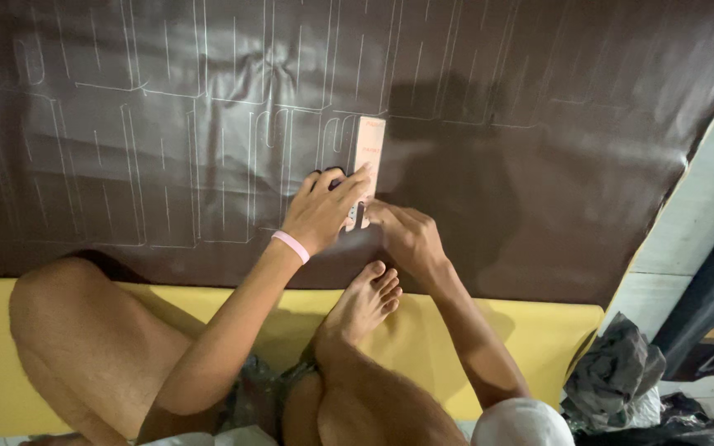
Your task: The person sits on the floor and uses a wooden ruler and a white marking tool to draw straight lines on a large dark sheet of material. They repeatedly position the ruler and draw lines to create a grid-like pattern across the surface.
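A large dark brown leather-like sheet [539, 149] lies spread out, covered with thin white traced outlines. A narrow pale cardboard template [368, 149] rests upright on it near the middle. My left hand [324, 206], with a pink band on the wrist, presses flat on the template's lower end. My right hand [406, 235] sits just right of it, holding a thin pen-like marker [358, 216] against the template's edge. My bare foot [365, 301] rests at the sheet's near edge below both hands.
A yellow foam pad [539, 330] lies under the sheet's near edge, and my knees rest on it. Crumpled dark plastic bags [617, 376] sit at the lower right. A pale floor strip [704, 206] runs along the sheet's right edge.
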